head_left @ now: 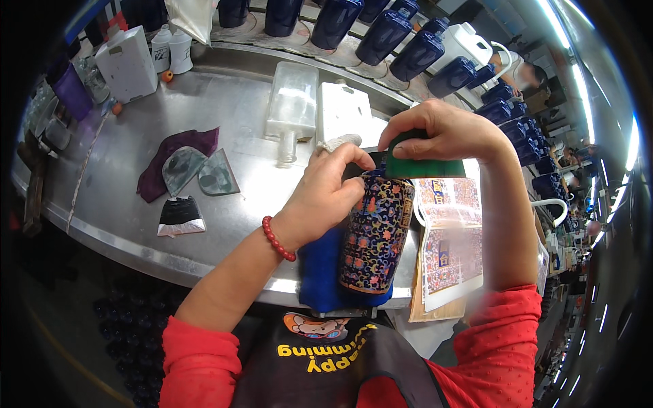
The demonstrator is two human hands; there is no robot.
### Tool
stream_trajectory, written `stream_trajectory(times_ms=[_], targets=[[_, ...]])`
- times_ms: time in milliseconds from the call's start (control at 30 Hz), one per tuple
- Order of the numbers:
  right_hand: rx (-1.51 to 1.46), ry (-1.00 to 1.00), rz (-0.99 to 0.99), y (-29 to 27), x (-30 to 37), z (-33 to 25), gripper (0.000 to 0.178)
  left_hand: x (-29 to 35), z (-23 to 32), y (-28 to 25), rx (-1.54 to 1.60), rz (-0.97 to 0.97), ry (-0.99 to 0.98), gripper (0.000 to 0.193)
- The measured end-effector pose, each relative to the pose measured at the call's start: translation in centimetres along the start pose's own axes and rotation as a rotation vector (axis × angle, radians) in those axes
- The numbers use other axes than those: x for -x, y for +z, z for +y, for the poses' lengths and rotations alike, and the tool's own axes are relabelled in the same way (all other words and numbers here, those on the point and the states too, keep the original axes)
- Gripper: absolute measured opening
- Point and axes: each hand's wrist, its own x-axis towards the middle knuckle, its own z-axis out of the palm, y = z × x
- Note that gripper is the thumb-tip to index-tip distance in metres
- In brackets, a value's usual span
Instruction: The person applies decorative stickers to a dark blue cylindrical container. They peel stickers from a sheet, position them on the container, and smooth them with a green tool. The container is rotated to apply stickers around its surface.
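A dark blue bottle [376, 238] covered in a colourful floral pattern lies in front of me, its neck end pointing away. My left hand [325, 190], with a red bead bracelet at the wrist, curls its thumb and fingers at the bottle's neck end and grips it there. In my right hand [452, 132] is a flat green scraper [416, 164], pinched between thumb and fingers over the bottle's shoulder. Whether the scraper touches the bottle I cannot tell. Blue cloth [318, 272] shows beside and below the bottle.
Patterned decal sheets [452, 255] lie right of the bottle. A clear glass bottle [292, 102] and a white block [344, 112] stand beyond my hands. Left are a purple cloth [158, 170] and scraper-like pieces [219, 171]. Several blue bottles [384, 37] line the back rack; another person [520, 73] is far right.
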Motion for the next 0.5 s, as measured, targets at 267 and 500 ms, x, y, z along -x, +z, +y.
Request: stream_trajectory(times_ms=[267,500], targets=[[-0.062,-0.034,0.079,1.1,0.6,0.1,0.028,0.2,0.2,0.8,-0.299,-0.015,0.085,0.025],[-0.24,0.051,0.358,3.0,3.5,0.5,0.032,-0.1,-0.1,1.5,-0.348,0.021,0.112,0.016]])
